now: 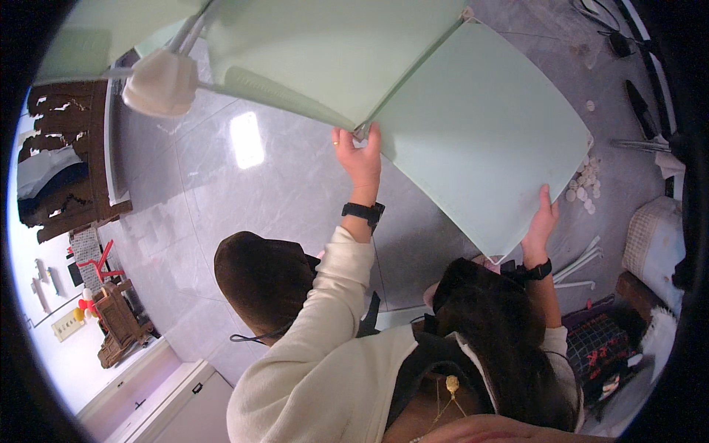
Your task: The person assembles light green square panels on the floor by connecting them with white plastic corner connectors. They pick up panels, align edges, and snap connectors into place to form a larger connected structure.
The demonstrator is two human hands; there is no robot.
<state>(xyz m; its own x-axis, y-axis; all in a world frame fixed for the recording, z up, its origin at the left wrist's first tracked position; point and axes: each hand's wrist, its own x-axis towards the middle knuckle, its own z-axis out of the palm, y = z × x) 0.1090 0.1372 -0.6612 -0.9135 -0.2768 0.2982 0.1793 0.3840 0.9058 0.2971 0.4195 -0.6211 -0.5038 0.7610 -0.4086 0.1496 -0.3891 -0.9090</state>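
A square pale green panel (487, 133) with a thin rim slants in front of me. My right hand (543, 221) holds its near right edge, thumb on the upper face and the other fingers hidden below. My left hand (360, 159) is closed around the left corner, where this panel meets a second pale green panel (325, 52). Thumb and fingers pinch the edges there. A white plastic connector (160, 83) joins rods and panel edges at the upper left. Another small connector (467, 13) sits at the far corner between the two panels.
Round white connectors (586, 181) lie scattered on the grey tiled floor (170, 177), right of the panel. Several white rods (580, 264) rest near my right wrist. Dark carved wooden furniture (70, 148) stands left, a white cabinet (170, 399) lower left. A woven-sided bundle (650, 247) is at right.
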